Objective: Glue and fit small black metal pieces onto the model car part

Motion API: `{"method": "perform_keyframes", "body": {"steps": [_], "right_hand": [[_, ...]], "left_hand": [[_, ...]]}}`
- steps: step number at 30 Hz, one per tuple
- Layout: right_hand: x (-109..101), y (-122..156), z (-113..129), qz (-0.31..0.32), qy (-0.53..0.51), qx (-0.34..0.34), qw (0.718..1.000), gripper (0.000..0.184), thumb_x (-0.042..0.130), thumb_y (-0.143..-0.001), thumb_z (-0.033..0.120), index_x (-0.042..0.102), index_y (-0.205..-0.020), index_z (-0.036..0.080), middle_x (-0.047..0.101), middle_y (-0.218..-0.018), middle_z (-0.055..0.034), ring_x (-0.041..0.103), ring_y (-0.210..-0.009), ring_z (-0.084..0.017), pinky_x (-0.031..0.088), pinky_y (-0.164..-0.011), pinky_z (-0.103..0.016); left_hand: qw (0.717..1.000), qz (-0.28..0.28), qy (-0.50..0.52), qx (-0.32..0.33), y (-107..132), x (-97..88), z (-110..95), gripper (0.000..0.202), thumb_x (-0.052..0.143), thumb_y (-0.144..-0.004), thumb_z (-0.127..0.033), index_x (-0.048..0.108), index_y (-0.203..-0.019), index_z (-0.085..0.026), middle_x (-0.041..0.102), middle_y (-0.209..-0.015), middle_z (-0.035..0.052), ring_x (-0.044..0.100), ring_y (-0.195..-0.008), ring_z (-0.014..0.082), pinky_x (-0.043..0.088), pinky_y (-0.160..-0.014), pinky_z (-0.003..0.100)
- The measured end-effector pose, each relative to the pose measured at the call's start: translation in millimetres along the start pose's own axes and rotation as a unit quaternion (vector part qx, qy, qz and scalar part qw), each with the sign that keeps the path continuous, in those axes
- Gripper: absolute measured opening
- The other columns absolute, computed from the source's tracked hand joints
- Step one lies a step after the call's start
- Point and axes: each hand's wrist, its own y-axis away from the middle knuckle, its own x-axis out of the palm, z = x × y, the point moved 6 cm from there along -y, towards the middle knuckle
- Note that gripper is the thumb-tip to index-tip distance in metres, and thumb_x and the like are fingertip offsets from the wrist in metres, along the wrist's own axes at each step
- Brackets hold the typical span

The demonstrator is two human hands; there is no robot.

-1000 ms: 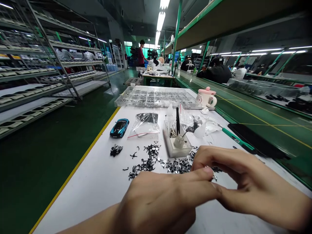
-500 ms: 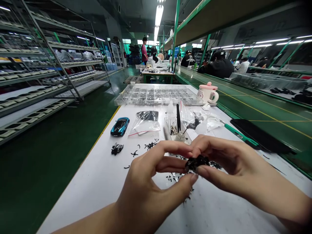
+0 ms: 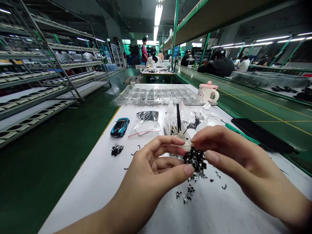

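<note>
Head view: nearest on the white table (image 3: 102, 191), a few loose small parts (image 3: 188, 193) lie below the hands. Above them, the left hand (image 3: 148, 172) pinches a clump of black and silvery pieces (image 3: 195, 160) between thumb and fingers. It grips the clump's left side, which seems to leave the right side free for the other hand. The right hand (image 3: 239, 159) is curved with thumb and fingers apart around that side; whether its tips touch the clump, I cannot tell.

Farther left sits a separate small pile (image 3: 117, 149), with a blue toy car (image 3: 120, 127) just beyond and a clear bag (image 3: 145, 123) to its right, probably set aside to keep the middle open. Black tweezers (image 3: 178, 117) stand upright beyond the hands, likely for easy grasping. A green-handled tool (image 3: 241, 134) lies to the right, partly behind the right hand.

At the far end, a divided clear tray (image 3: 146, 103) presumably keeps small pieces sorted; a lidded mug (image 3: 207, 94) stands at its right.
</note>
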Motion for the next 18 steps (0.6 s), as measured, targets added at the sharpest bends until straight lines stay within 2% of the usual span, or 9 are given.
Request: {"method": "perform_keyframes", "body": {"steps": [2, 4, 8, 10, 13, 18], "right_hand": [[-1, 1, 9, 0.005, 0.084, -0.058, 0.995, 0.018, 0.056, -0.107, 0.026, 0.062, -0.12, 0.037, 0.063, -0.113, 0.0031, 0.061, -0.108, -0.009, 0.05, -0.091, -0.012], [-1, 1, 14, 0.017, 0.11, -0.084, 0.99, 0.018, 0.056, -0.106, 0.024, 0.063, -0.118, 0.036, 0.062, -0.114, 0.0041, 0.061, -0.11, -0.008, 0.048, -0.092, -0.011], [-3, -2, 16, 0.021, 0.109, -0.087, 0.99, 0.009, 0.058, -0.106, 0.029, 0.066, -0.108, 0.033, 0.064, -0.11, 0.0047, 0.063, -0.105, -0.007, 0.05, -0.089, -0.011], [-2, -4, 16, 0.033, 0.106, -0.085, 0.99, 0.009, 0.057, -0.106, 0.029, 0.065, -0.108, 0.033, 0.065, -0.111, 0.0049, 0.064, -0.106, -0.007, 0.05, -0.089, -0.011], [-2, -5, 16, 0.055, 0.101, -0.087, 0.99, 0.011, 0.058, -0.106, 0.027, 0.064, -0.111, 0.034, 0.066, -0.112, 0.006, 0.063, -0.111, -0.007, 0.049, -0.092, -0.012], [-1, -4, 16, 0.074, 0.064, -0.08, 0.992, 0.013, 0.059, -0.106, 0.026, 0.064, -0.113, 0.035, 0.066, -0.109, 0.0075, 0.063, -0.106, -0.006, 0.049, -0.091, -0.013]], "left_hand": [[0.999, 0.004, 0.027, -0.035, -2, -0.2, 3, 0.037, 0.085, -0.075, -0.006, 0.075, -0.103, -0.028, 0.071, -0.105, -0.0051, 0.071, -0.081, 0.0071, 0.059, -0.077, 0.014], [0.996, 0.018, 0.064, -0.067, -2, 2.5, 5, 0.034, 0.085, -0.078, -0.011, 0.073, -0.106, -0.025, 0.072, -0.106, -0.0029, 0.072, -0.08, 0.0076, 0.06, -0.077, 0.016], [0.979, 0.056, 0.16, -0.114, 0, 12.5, 9, 0.031, 0.083, -0.081, -0.01, 0.07, -0.107, -0.02, 0.075, -0.09, -0.0036, 0.072, -0.072, 0.0053, 0.06, -0.072, 0.014], [0.97, 0.057, 0.192, -0.138, 1, 15.1, 10, 0.032, 0.084, -0.08, -0.01, 0.069, -0.107, -0.018, 0.075, -0.086, -0.0035, 0.072, -0.071, 0.0051, 0.061, -0.071, 0.014], [0.96, 0.053, 0.219, -0.168, 3, 16.2, 12, 0.03, 0.083, -0.081, -0.008, 0.069, -0.106, -0.016, 0.076, -0.086, -0.0021, 0.073, -0.071, 0.0051, 0.061, -0.07, 0.014], [0.945, 0.089, 0.253, -0.188, 2, 19.3, 11, 0.026, 0.079, -0.082, -0.007, 0.073, -0.106, -0.013, 0.077, -0.087, 0.0019, 0.076, -0.075, 0.0072, 0.063, -0.074, 0.015]]}}
